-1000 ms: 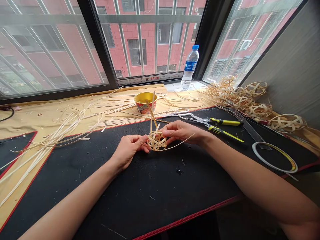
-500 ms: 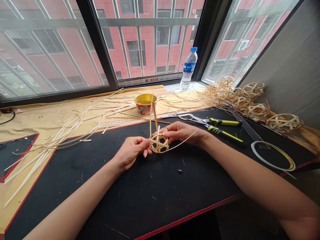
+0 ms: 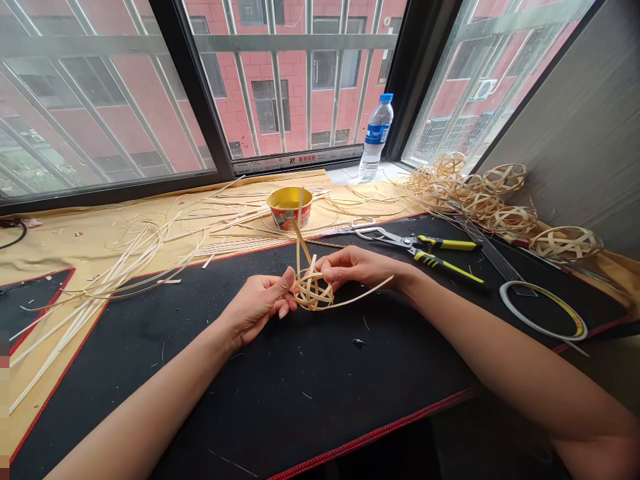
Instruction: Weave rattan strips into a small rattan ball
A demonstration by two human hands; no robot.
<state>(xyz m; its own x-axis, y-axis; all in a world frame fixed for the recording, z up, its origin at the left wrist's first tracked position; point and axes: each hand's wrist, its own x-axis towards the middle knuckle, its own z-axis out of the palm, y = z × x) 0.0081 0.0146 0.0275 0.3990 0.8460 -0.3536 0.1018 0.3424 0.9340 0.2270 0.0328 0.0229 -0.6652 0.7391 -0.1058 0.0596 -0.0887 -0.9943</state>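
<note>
Gripping a small open-weave ball (image 3: 313, 291) of flat, pale bamboo strips, the two hands meet over a black desk mat (image 3: 320, 380). The left hand (image 3: 257, 310) pinches the ball's left side between its upright thumb and curled fingers. The right hand (image 3: 357, 267) clamps the far right side, its fingers pressed on the weave. Loose strip ends (image 3: 299, 243) rise from the ball toward the far side, and one long thin strip (image 3: 363, 295) runs out to the right beneath the right hand.

The mat has a fine fabric surface, a red stitched edge (image 3: 370, 437) and scattered small offcuts. To the right lie snips (image 3: 425, 252) with steel blades and yellow-and-black grips, a steel ruler (image 3: 493, 257) and a pale coiled band (image 3: 543, 310) with a yellow edge. Woven balls (image 3: 480, 200) are heaped along the far right, against a grey wall panel (image 3: 565, 100).

Farther off, a tan cloth (image 3: 80, 250) carries long loose strips (image 3: 150, 250) and a yellow-lined bowl (image 3: 289, 208) printed in red and white. A plastic water bottle (image 3: 375, 137) stands on the white sill, its blue label's writing too small to read.
</note>
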